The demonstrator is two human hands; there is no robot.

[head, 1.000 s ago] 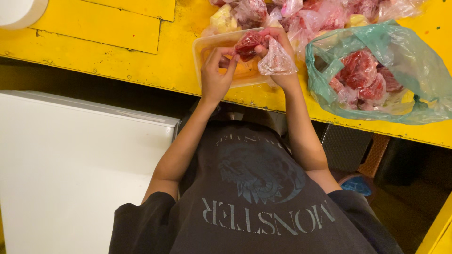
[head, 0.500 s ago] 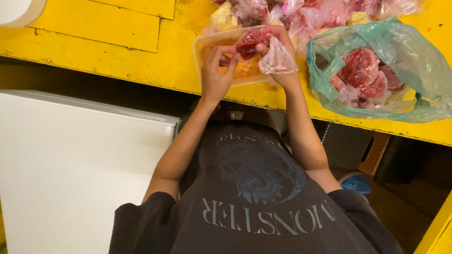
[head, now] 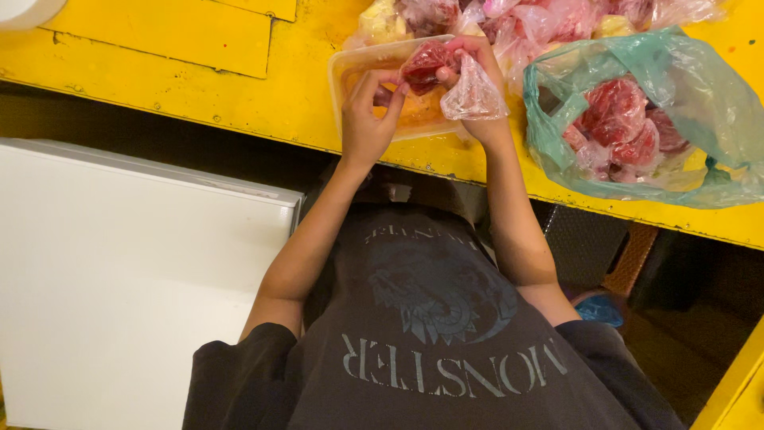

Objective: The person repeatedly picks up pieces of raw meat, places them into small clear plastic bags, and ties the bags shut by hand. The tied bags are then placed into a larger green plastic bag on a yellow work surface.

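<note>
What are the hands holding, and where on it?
Both hands grip a small clear bag of red meat over the tray: left hand at its left end, right hand around its loose plastic end.

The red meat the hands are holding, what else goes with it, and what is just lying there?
In use: left hand, right hand, red meat, small clear bag, plastic tub.
Lying about: green bag of meat, bagged pile behind, white board.

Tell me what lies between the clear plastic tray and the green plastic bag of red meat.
In the head view, the right hand sits there, holding a small clear plastic bag beside the tray; then bare yellow table before the green bag.
</note>
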